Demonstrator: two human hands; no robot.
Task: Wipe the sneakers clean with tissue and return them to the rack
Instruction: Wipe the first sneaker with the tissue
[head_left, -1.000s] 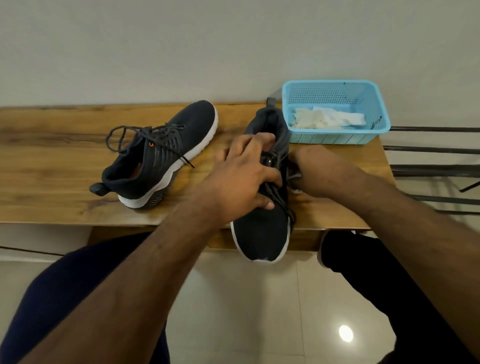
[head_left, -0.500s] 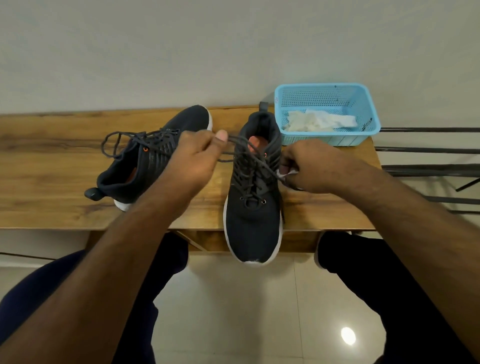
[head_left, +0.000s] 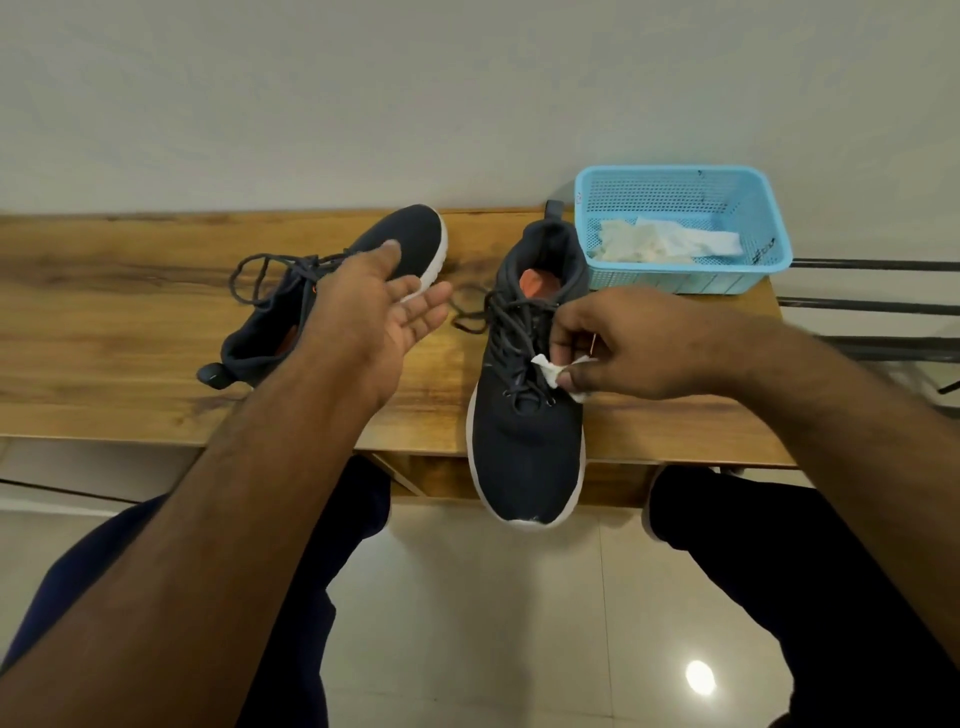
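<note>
Two dark navy sneakers with white soles sit on a wooden table (head_left: 104, 322). The right sneaker (head_left: 527, 447) points toward me, its toe hanging over the front edge and its laces loose. My right hand (head_left: 634, 345) pinches a small white tissue (head_left: 553, 371) against that shoe's laces. The left sneaker (head_left: 410, 236) lies angled behind my left hand (head_left: 376, 312), which hovers above the table with fingers spread and holds nothing.
A light blue plastic basket (head_left: 769, 228) with crumpled tissues stands at the table's back right corner, touching the right sneaker's heel. Black metal rack bars (head_left: 872, 304) run off to the right. Below me are my knees and a tiled floor.
My left hand let go of the right sneaker's lace and opened, palm turned up. The lace dropped onto the table. My right hand stayed at the laces with the tissue.
</note>
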